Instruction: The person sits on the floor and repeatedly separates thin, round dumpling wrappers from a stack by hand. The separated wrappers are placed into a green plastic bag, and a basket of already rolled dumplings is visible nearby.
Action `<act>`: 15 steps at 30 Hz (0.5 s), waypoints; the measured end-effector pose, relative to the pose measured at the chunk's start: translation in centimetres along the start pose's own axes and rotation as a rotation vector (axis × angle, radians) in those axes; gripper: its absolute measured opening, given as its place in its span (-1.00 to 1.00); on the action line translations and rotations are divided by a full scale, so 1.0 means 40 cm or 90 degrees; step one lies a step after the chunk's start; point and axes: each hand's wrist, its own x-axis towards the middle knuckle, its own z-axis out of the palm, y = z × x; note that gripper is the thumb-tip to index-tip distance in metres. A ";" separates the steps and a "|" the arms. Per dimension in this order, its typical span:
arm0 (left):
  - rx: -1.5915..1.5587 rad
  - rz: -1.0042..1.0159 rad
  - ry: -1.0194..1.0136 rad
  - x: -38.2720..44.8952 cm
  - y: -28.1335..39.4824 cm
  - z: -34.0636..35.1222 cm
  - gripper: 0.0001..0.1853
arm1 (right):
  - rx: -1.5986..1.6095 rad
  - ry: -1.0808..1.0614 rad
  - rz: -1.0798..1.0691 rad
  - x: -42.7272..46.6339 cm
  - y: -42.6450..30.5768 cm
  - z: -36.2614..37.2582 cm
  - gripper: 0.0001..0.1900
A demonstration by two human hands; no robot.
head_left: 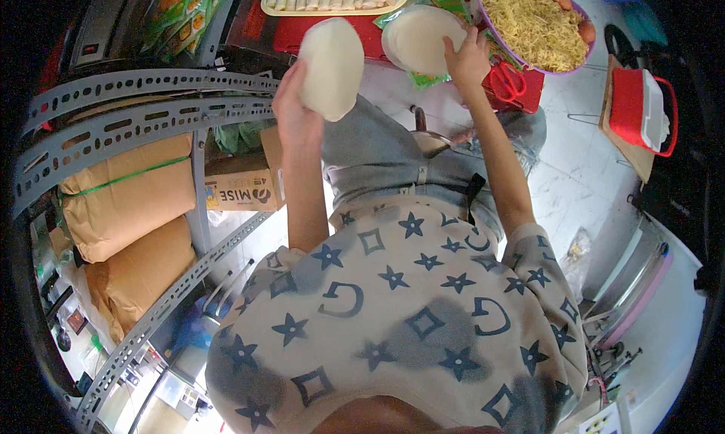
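Note:
My left hand holds up a stack of round, pale wrapper sheets, gripped along its left edge. Further right, my right hand rests at the right edge of a second pile of round wrappers, thumb on top. Whether those fingers pinch a sheet is hard to tell. That pile lies over green printed plastic packaging on a red board. Red-handled scissors sit just right of my right wrist. Behind the wrappers, a pale yellow tray carries rows of rolled spring rolls.
A purple-rimmed basin of shredded yellow filling, with eggs at its edge, stands at the back right. Slotted metal shelving with brown paper sacks and a cardboard box runs along my left. A red cooler is at far right.

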 end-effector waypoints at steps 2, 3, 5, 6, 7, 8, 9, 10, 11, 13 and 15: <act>0.071 0.060 -0.007 -0.032 -0.043 0.048 -0.76 | 0.086 0.048 -0.127 -0.027 -0.077 -0.091 -0.62; 0.108 0.082 -0.001 -0.051 -0.065 0.076 -0.79 | 0.340 -0.100 -0.050 -0.056 -0.119 -0.137 -0.64; 0.254 0.225 -0.051 -0.090 -0.103 0.131 -0.85 | 0.754 -0.303 0.143 -0.130 -0.209 -0.214 -0.65; 0.345 0.286 -0.094 -0.119 -0.115 0.152 -0.84 | 0.950 -0.339 0.184 -0.147 -0.239 -0.246 -0.63; 0.434 0.349 -0.137 -0.140 -0.120 0.169 -0.83 | 0.938 -0.307 0.241 -0.152 -0.252 -0.275 -0.63; 0.451 0.350 -0.159 -0.155 -0.119 0.181 -0.81 | 0.955 -0.285 0.263 -0.156 -0.260 -0.298 -0.63; 0.468 0.351 -0.180 -0.167 -0.116 0.190 -0.80 | 0.998 -0.258 0.258 -0.158 -0.266 -0.315 -0.62; 0.481 0.351 -0.201 -0.175 -0.114 0.198 -0.79 | 0.980 -0.257 0.273 -0.153 -0.269 -0.324 -0.60; 0.492 0.367 -0.198 -0.179 -0.113 0.205 -0.78 | 0.996 -0.273 0.301 -0.149 -0.267 -0.333 -0.59; 0.500 0.398 -0.192 -0.175 -0.116 0.217 -0.77 | 1.012 -0.307 0.379 -0.144 -0.258 -0.342 -0.58; 0.465 0.442 -0.187 -0.168 -0.120 0.221 -0.76 | 1.065 -0.302 0.348 -0.146 -0.252 -0.339 -0.59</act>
